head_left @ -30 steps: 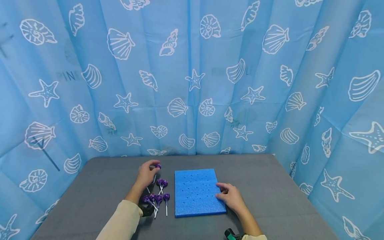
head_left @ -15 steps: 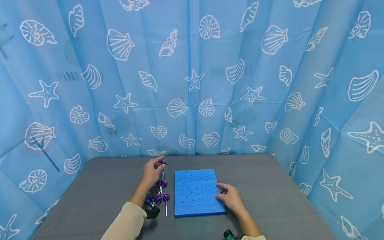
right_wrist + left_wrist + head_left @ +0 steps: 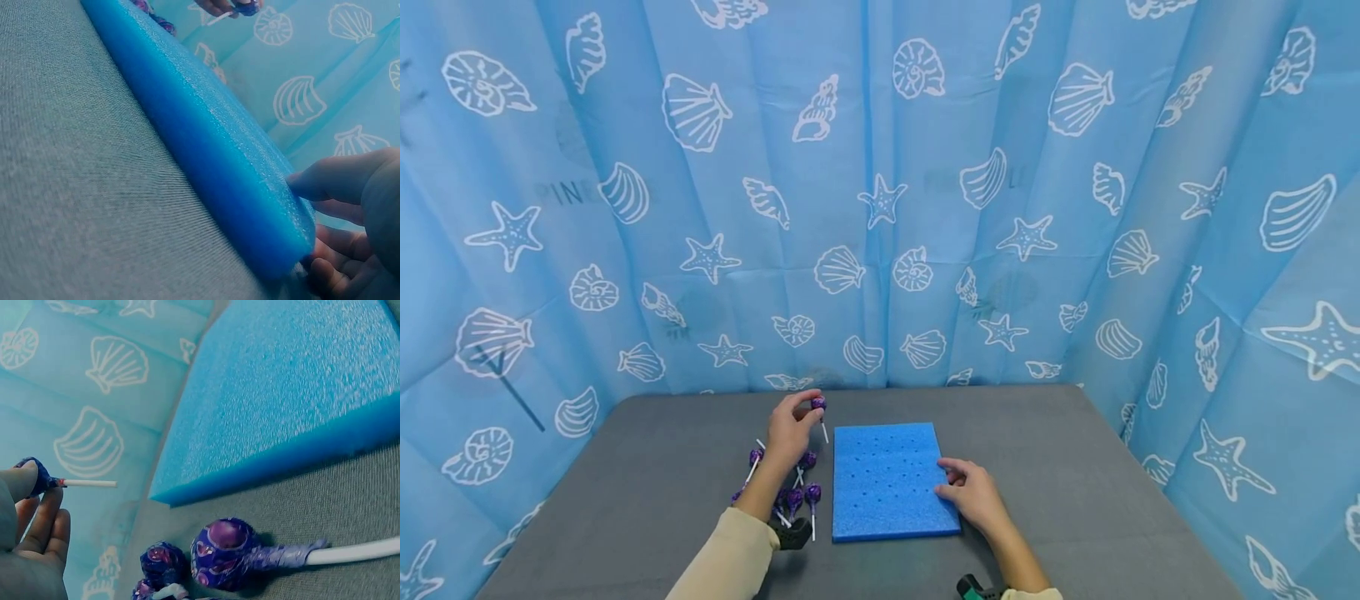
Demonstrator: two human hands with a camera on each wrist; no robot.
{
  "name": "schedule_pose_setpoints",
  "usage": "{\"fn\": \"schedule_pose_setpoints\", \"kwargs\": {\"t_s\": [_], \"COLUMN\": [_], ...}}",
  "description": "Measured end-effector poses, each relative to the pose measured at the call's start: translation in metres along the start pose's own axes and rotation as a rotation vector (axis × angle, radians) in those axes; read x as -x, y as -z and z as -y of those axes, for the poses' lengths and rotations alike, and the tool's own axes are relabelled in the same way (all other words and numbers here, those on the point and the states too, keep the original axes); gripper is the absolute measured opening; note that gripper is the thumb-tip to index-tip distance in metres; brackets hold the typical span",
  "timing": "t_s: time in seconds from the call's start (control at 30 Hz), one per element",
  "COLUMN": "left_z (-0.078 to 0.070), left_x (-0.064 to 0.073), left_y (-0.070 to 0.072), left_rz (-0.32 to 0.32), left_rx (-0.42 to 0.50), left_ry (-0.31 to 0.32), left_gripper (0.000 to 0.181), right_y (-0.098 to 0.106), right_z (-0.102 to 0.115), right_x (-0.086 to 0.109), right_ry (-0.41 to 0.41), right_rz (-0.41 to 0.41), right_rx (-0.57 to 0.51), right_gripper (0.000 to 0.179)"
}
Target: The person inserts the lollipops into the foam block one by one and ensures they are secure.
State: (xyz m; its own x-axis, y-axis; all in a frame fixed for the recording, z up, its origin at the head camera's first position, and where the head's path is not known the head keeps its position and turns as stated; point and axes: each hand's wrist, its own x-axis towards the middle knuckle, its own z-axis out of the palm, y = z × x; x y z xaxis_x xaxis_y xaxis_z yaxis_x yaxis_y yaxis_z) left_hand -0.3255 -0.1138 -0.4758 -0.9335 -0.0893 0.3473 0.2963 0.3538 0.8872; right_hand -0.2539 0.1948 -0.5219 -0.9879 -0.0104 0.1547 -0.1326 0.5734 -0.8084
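Observation:
My left hand (image 3: 787,428) pinches a lollipop (image 3: 818,403) by its purple-wrapped head, above the table left of the foam board's far corner. In the left wrist view the held lollipop's white stick (image 3: 90,483) points away from the fingers. A flat blue foam board (image 3: 891,483) dotted with rows of small holes lies on the table. At its right edge, my right hand (image 3: 979,495) grips the board, thumb on top and the other fingers curled at the side. Several more purple lollipops (image 3: 813,495) lie left of the board, some hidden by my left forearm.
A grey cloth-covered table (image 3: 1060,492) carries everything. Behind it and along the sides hangs a blue curtain (image 3: 880,250) printed with white shells and starfish. Close to the left wrist camera, one loose lollipop (image 3: 225,553) lies beside the board's near side.
My left hand has moved right toward the board with the lollipop, whose stick now tilts down to the right. The right hand stays at the board's edge.

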Motion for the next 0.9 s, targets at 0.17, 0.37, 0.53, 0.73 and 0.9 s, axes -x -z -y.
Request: {"fn": "schedule_pose_setpoints", "kwargs": {"t_s": [0.17,0.37,0.53,0.73,0.9], "left_z": [0.002,0.005,0.009,0.013,0.016], "left_x": [0.000,-0.001,-0.001,0.001,0.005], "left_y": [-0.003,-0.007,-0.016,-0.027,-0.033], "left_rz": [-0.009,-0.054,-0.112,-0.162,-0.171], "left_rx": [0.088,0.175,0.244,0.302,0.278], "left_ry": [0.060,0.106,0.124,0.110,0.118], "left_gripper": [0.030,0.033,0.031,0.028,0.027], "right_y": [0.000,-0.001,-0.001,0.001,0.001], "right_z": [0.000,-0.001,-0.001,0.000,0.002], "right_x": [-0.001,-0.001,-0.001,0.000,0.001], "right_ry": [-0.008,-0.011,-0.004,-0.011,-0.014], "right_rz": [-0.002,-0.001,0.000,-0.006,0.002], "right_rx": [0.001,-0.004,-0.008,-0.004,-0.010], "right_gripper": [0.038,0.038,0.039,0.038,0.038]}}
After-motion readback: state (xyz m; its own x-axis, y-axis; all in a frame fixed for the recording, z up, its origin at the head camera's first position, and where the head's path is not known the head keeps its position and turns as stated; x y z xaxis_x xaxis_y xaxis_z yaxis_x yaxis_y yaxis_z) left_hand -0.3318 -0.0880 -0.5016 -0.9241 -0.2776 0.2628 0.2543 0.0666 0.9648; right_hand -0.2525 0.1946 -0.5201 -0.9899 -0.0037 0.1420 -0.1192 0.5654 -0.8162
